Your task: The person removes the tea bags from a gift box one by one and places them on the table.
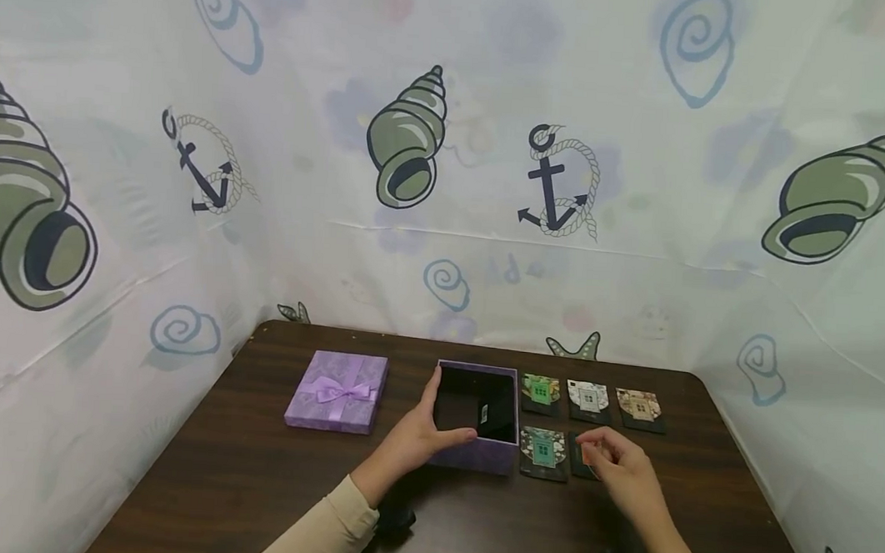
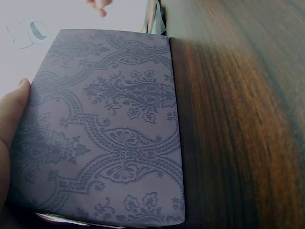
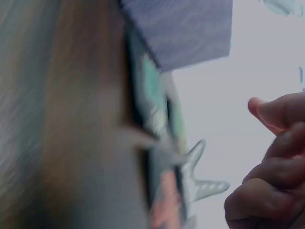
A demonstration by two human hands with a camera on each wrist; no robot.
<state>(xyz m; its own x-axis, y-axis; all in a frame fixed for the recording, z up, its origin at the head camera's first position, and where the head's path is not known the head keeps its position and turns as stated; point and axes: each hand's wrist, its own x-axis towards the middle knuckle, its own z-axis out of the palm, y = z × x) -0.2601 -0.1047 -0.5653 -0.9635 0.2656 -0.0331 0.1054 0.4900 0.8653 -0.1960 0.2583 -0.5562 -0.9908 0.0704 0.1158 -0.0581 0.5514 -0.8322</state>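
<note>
An open purple patterned box (image 1: 474, 455) with a dark inside stands mid-table. My left hand (image 1: 413, 435) grips its left near corner, thumb on the near rim and fingers along the left side; in the left wrist view the thumb (image 2: 13, 112) lies against the box's patterned wall (image 2: 105, 129). Over a small flat square packet (image 1: 585, 458) with a red-orange label hovers my right hand (image 1: 623, 470), which partly hides it. The right wrist view shows bent fingers (image 3: 274, 191) with nothing visible in them, apart from the blurred red-labelled packet (image 3: 167, 200).
A teal-labelled packet (image 1: 543, 453) lies right of the box. Behind it is a row: a green packet (image 1: 541, 393), a white one (image 1: 589, 399) and a beige one (image 1: 640, 409). A purple lid (image 1: 337, 392) with a ribbon bow lies left on the brown table (image 1: 237, 466).
</note>
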